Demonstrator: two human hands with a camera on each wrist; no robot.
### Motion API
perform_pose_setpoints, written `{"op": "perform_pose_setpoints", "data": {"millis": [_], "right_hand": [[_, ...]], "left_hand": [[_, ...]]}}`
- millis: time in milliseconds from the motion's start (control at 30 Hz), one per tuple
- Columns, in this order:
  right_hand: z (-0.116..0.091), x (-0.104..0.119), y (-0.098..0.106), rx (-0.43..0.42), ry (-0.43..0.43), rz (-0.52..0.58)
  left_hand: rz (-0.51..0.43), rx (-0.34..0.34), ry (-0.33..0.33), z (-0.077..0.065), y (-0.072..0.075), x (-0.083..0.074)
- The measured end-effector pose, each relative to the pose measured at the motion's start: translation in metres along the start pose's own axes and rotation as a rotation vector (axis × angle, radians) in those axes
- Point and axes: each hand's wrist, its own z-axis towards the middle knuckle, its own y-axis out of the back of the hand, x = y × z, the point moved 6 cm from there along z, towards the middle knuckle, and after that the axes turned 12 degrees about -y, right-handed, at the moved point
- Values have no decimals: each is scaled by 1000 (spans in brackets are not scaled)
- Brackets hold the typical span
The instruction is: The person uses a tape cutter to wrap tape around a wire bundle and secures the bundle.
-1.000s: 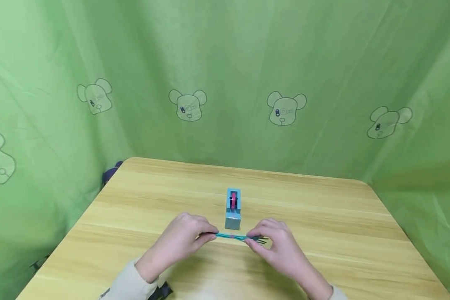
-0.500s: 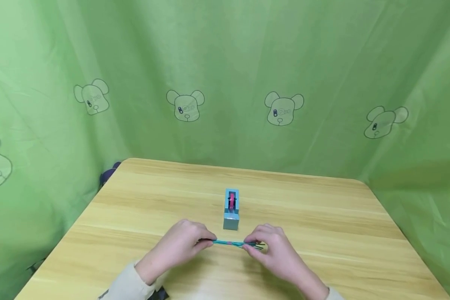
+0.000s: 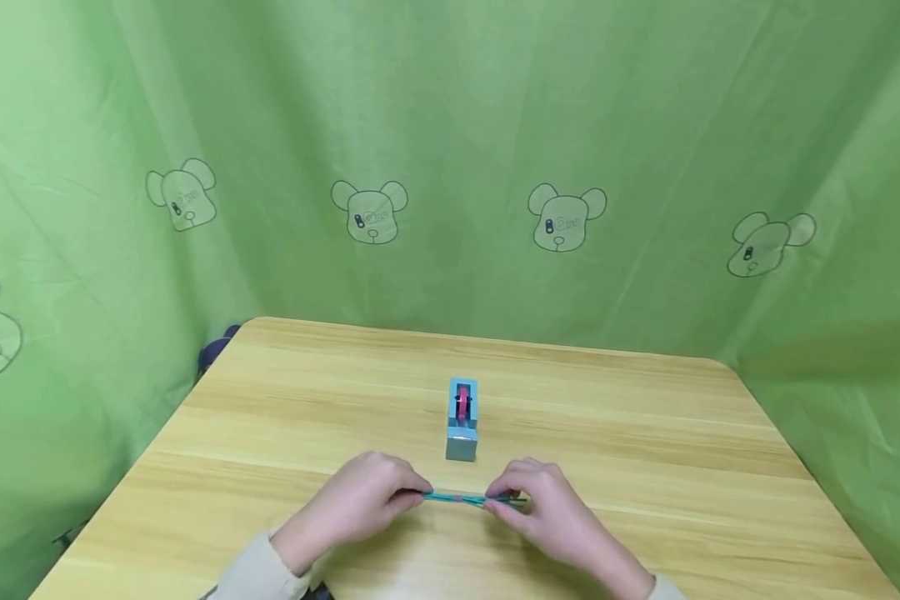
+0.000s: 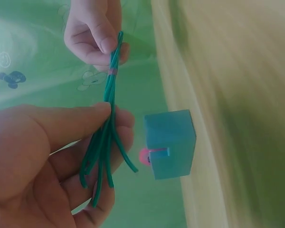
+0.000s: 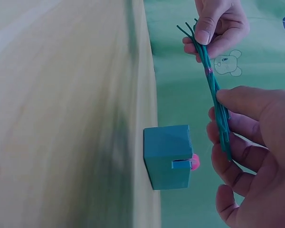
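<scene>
Between both hands hangs a bundle of thin, wire-like green strands [image 3: 444, 497], with a narrow band of pink tape [image 4: 112, 72] round its middle. My left hand [image 3: 360, 500] pinches one end between thumb and fingers; in the left wrist view the loose strand ends [image 4: 100, 161] splay out past the thumb. At the other end, my right hand [image 3: 543, 510] pinches the strands, whose tips lie along its fingers in the right wrist view. Just beyond the bundle stands a blue tape dispenser [image 3: 461, 446] carrying a pink roll of tape [image 3: 462, 402]; neither hand touches it.
A wood-grain table [image 3: 645, 417] spreads under the hands. Behind it and at its sides hangs a green curtain [image 3: 465, 125] printed with bear heads. Something dark purple [image 3: 213, 350] shows past the table's left edge, and a black item [image 3: 318, 592] lies by the left sleeve.
Both hands have come slightly nearer the person, carrying the bundle lower in the head view and farther from the tape dispenser. Both pinches hold. The head view has shifted slightly.
</scene>
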Motion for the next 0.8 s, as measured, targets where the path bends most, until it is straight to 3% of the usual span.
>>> {"op": "perform_pose_setpoints", "data": {"millis": [267,800], "right_hand": [[-4,-8,-10,118,-56,65],[-6,-14,-21,182,-82,40]], "left_hand": [[-43,48,26,-4,-7,1],[-71,123,21,-6,-19,3]]}}
